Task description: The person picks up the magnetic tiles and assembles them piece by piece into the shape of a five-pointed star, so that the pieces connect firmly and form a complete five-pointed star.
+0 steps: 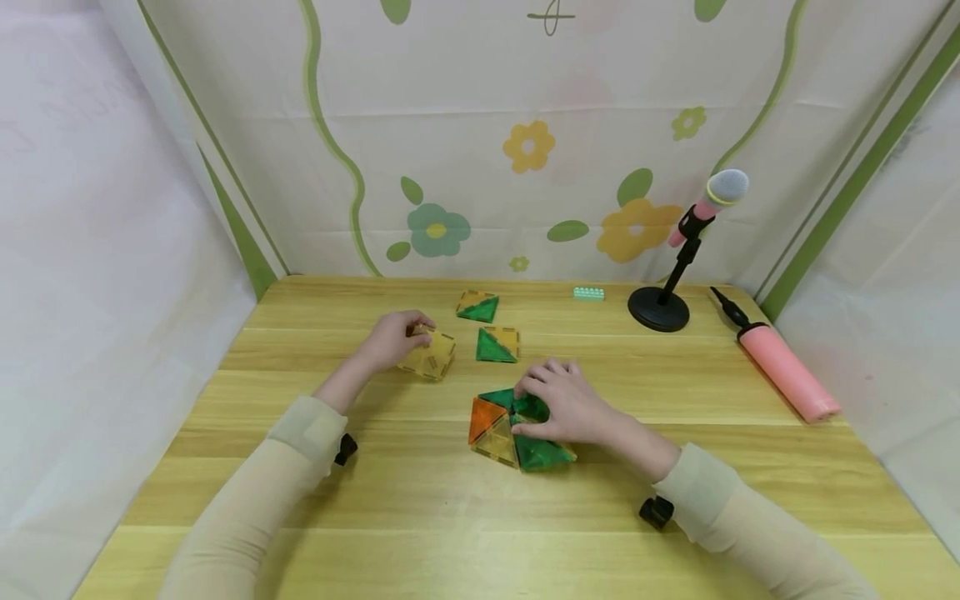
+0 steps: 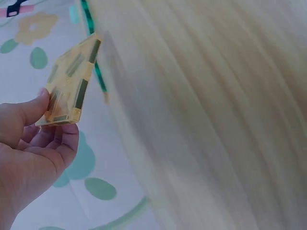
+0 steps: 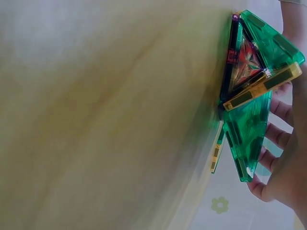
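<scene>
My left hand (image 1: 392,340) pinches a yellow translucent square magnetic tile (image 1: 431,357) between thumb and fingers. In the left wrist view that tile (image 2: 72,81) is tilted, with dark magnet strips along its edges. My right hand (image 1: 566,403) grips a cluster of magnetic tiles (image 1: 495,439) from above, its fingers and thumb curved around a green part. The cluster joins green, orange and yellow triangular pieces. From the right wrist, the fingers curl behind a green tile (image 3: 249,129), and a yellow tile edge (image 3: 264,87) sticks out. The hand hides part of the cluster.
Two green-and-yellow tile squares (image 1: 477,306) (image 1: 498,344) lie beyond the hands. A mint toy brick (image 1: 588,293) sits near the table's back edge. To the right stand a microphone on a black stand (image 1: 659,308) and a pink hand pump (image 1: 787,371). Printed cloth (image 1: 480,83) encloses the table.
</scene>
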Motion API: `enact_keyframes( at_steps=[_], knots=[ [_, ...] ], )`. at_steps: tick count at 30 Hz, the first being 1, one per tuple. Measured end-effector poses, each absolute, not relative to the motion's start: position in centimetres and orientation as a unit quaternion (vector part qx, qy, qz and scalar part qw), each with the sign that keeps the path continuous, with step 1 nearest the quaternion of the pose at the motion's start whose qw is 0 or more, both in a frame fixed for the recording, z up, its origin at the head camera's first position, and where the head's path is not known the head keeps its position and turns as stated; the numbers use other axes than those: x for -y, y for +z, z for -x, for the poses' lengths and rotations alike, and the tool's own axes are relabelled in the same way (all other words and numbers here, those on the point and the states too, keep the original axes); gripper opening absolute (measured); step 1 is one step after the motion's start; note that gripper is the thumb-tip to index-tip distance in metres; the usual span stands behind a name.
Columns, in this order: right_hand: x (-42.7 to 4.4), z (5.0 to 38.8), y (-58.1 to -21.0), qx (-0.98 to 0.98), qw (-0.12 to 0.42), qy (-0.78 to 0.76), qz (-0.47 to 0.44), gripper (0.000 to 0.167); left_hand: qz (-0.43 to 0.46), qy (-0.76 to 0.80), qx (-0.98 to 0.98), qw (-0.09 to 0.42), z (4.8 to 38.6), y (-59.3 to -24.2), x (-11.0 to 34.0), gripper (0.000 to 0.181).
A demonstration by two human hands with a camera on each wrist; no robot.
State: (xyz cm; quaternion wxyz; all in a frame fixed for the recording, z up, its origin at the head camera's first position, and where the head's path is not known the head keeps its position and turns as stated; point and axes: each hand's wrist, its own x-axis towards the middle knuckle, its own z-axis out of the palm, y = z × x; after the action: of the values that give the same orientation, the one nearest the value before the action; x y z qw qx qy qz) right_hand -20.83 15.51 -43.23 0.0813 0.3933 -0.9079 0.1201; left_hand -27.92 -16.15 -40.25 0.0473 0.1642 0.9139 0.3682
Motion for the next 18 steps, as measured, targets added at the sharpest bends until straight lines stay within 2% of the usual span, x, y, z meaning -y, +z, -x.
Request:
enact_keyframes(
  at_steps=[8, 18],
  knots=[
    [-15.5, 22.1, -41.8, 0.906, 0.035, 0.206, -0.367, 0.038, -0.187, 0.388, -0.902, 0.028, 27.0, -38.5, 14.2, 0.027],
    [-14.3, 24.9, -39.5, 0.89, -0.02, 0.327, -0.316, 0.034, -0.231, 0.418, -0.877, 0.048, 26.3, -37.3, 10.6, 0.024]
  ],
)
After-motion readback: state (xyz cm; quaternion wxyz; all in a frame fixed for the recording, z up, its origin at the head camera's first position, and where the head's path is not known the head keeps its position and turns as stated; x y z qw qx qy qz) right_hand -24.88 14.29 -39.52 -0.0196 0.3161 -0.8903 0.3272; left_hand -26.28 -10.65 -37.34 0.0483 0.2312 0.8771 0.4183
